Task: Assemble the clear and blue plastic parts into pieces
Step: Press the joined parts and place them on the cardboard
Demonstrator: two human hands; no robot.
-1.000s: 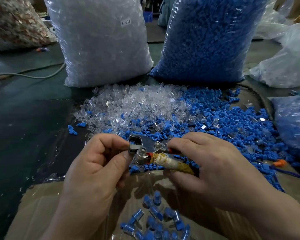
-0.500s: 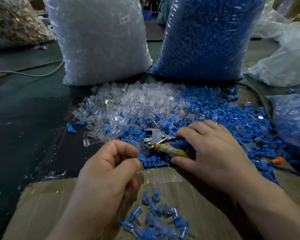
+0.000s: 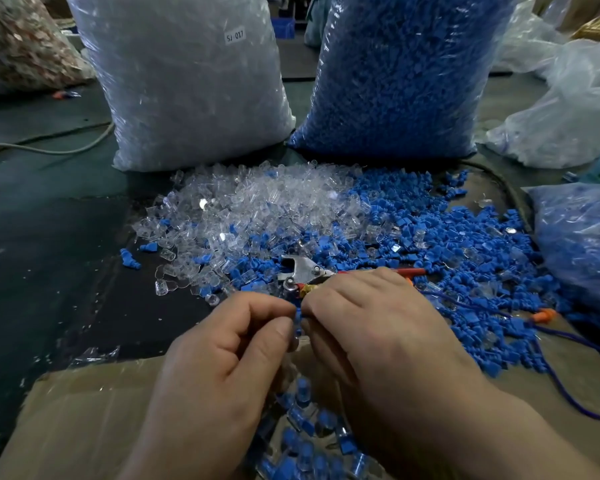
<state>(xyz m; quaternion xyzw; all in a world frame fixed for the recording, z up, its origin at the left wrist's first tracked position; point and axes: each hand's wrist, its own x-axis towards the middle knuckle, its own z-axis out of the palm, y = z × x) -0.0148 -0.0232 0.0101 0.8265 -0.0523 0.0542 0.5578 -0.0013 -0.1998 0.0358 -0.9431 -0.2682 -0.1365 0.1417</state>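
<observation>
Just at 6 o'clock from the metal pliers [image 3: 302, 271], the left hand [image 3: 222, 358] and right hand [image 3: 371, 330] are meeting, both with curled fingers pinching one small blue part [image 3: 297, 318]. Heaps of clear parts [image 3: 257, 209] are lying at 12 o'clock, blue parts [image 3: 447, 237] at 2 o'clock. Some joined pieces [image 3: 321, 419] are lying at 6 o'clock on cardboard [image 3: 84, 410].
</observation>
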